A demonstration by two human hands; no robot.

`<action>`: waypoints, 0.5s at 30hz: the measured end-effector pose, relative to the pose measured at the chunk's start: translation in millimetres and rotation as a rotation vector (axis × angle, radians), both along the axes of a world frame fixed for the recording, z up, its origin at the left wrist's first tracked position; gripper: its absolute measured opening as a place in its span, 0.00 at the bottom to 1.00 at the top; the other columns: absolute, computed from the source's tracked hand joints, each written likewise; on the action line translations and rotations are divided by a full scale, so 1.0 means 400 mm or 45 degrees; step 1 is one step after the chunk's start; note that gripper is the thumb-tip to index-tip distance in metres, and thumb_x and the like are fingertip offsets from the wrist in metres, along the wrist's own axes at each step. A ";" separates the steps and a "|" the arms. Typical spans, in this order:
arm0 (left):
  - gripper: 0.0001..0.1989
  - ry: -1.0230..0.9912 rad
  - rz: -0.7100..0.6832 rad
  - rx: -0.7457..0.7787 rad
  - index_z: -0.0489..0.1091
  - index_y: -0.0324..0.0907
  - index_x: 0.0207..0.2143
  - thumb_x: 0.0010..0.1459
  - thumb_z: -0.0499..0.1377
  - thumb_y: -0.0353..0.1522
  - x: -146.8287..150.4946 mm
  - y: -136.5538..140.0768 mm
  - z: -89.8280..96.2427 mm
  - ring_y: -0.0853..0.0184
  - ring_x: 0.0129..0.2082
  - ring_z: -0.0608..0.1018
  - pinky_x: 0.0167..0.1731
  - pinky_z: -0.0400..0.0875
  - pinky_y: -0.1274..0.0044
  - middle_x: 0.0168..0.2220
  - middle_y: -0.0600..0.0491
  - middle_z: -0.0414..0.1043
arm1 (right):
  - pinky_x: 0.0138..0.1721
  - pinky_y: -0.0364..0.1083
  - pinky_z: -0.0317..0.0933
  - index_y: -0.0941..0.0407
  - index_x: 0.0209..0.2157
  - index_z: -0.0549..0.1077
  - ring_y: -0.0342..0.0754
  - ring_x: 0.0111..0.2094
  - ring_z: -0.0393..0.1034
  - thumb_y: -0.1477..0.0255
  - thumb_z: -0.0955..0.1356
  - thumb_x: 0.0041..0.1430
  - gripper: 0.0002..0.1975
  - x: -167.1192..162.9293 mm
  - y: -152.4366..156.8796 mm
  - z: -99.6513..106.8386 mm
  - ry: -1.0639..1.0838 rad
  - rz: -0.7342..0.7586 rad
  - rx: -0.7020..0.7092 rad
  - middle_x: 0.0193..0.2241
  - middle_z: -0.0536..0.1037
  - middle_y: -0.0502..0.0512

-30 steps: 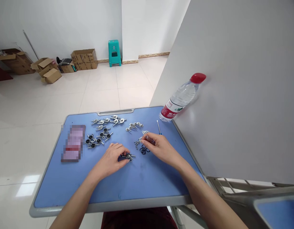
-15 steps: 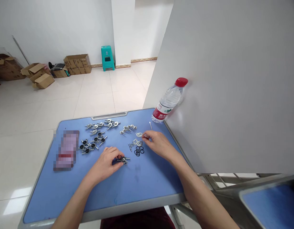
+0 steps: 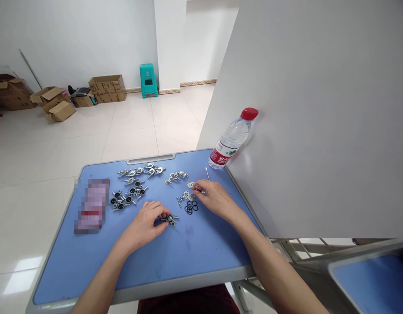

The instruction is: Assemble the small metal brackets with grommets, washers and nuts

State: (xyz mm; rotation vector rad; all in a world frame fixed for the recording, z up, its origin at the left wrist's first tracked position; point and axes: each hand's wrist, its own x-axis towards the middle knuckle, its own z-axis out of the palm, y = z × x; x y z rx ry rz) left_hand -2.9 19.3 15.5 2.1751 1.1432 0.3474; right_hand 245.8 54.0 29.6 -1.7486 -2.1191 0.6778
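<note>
My left hand [image 3: 150, 222] pinches a small metal fitting [image 3: 171, 220] with a black ring in it, low on the blue table. My right hand [image 3: 212, 196] has thumb and fingers drawn together above the flat metal plates [image 3: 189, 196]. Something small and reddish shows between them, too hidden to name. Just below those fingertips lie several black rubber rings [image 3: 188, 209], with tiny screws [image 3: 180, 200] to their left. A thin metal rod [image 3: 207, 173] sticks out beyond my right hand; its lower end is hidden.
Fittings with black discs [image 3: 129, 194] and bare metal fittings [image 3: 142, 171] lie at the left and back. More small metal parts [image 3: 177, 176] sit mid-back. A blurred purple object [image 3: 92, 207] rests at the left. A water bottle [image 3: 232, 139] stands by the grey panel [image 3: 319, 122].
My right hand has shifted slightly left over the flat plates. My left hand keeps its grip on the fitting in the same place.
</note>
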 end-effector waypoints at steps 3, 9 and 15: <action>0.09 -0.003 -0.003 0.003 0.68 0.45 0.38 0.57 0.54 0.26 -0.001 0.000 -0.003 0.64 0.38 0.71 0.49 0.61 0.67 0.36 0.55 0.70 | 0.32 0.42 0.53 0.57 0.34 0.73 0.46 0.33 0.69 0.77 0.63 0.60 0.07 0.001 0.001 -0.001 -0.010 -0.005 -0.003 0.34 0.77 0.54; 0.09 0.007 0.014 -0.022 0.69 0.46 0.38 0.57 0.54 0.26 0.000 -0.002 0.002 0.64 0.39 0.72 0.53 0.59 0.65 0.36 0.56 0.70 | 0.31 0.42 0.53 0.56 0.34 0.73 0.46 0.33 0.69 0.77 0.64 0.61 0.06 -0.002 0.001 -0.007 -0.034 0.010 -0.008 0.34 0.77 0.53; 0.09 -0.004 0.025 -0.040 0.68 0.45 0.38 0.57 0.53 0.26 0.002 -0.004 0.009 0.64 0.39 0.71 0.54 0.58 0.63 0.37 0.56 0.70 | 0.30 0.42 0.52 0.56 0.35 0.73 0.45 0.31 0.68 0.74 0.65 0.61 0.04 -0.009 -0.001 -0.009 -0.082 0.015 -0.019 0.33 0.76 0.52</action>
